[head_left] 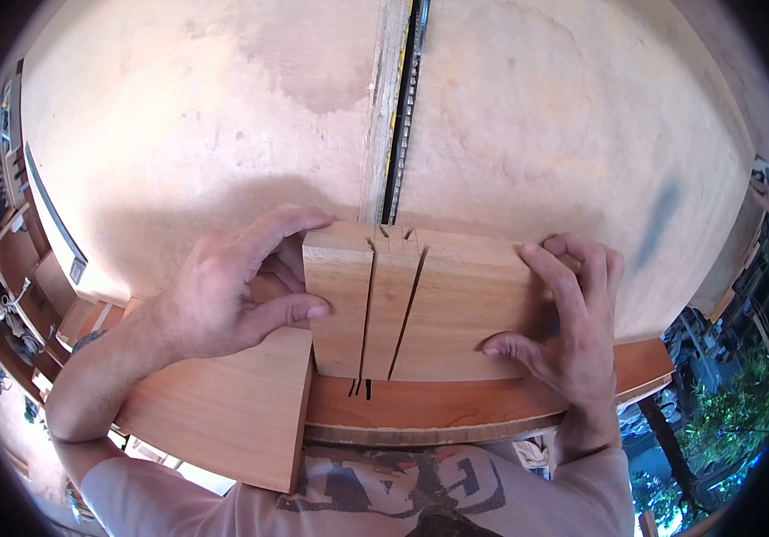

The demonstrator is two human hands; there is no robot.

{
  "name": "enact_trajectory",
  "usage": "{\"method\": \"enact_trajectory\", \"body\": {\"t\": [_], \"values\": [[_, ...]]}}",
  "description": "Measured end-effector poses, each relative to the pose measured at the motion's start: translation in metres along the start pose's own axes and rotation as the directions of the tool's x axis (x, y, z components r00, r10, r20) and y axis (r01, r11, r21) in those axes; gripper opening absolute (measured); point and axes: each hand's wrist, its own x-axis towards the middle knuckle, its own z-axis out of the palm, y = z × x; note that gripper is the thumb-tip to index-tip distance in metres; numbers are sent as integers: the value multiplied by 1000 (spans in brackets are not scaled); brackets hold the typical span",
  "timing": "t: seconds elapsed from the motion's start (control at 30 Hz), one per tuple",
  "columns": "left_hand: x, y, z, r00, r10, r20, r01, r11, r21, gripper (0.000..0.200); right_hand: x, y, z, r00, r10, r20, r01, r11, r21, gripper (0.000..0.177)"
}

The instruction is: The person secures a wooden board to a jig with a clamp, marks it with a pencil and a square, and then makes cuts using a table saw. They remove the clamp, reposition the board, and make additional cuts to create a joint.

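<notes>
A pale wooden block [465, 313] stands on edge in front of me, with two dark, slightly slanted saw kerfs running down its face. Short dark marks or cuts also show along its top edge. My left hand [241, 277] pinches the left end, thumb on the near face and fingers over the top corner. At the other end, my right hand [572, 313] has its thumb on the near face and its fingertips at the top edge. Beneath my left forearm lies a wide wooden board [223, 398], its end beside the block.
A large plywood tabletop [223, 116] stretches ahead, with a dark slot [407, 107] beside a yellow-edged strip running away from the block. A reddish wooden rail [456, 404] with short black marks borders the near edge. Cluttered wooden shelves [22, 259] stand at left.
</notes>
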Motion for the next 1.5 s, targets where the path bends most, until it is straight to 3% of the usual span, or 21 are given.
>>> {"method": "enact_trajectory", "body": {"t": [0.2,0.3,0.4,0.57,1.5], "values": [[-1,-2,2,999,23,-37,-24,1000,-16,78,1,1,1,1000,-15,-4,15,1000,-8,91],[0,-5,4,986,141,-86,-137,990,45,73,0,0,1,1000,-8,2,8,1000,-2,92],[1,-7,5,982,166,-88,-164,986,30,72,0,-2,1,1000,6,8,-6,1000,11,92],[2,-9,4,988,143,-57,-143,990,2,75,-1,2,2,999,-47,-19,45,997,-63,97],[4,-10,5,982,169,-80,-169,986,4,78,0,1,3,1000,-14,14,14,999,-47,95]]}}
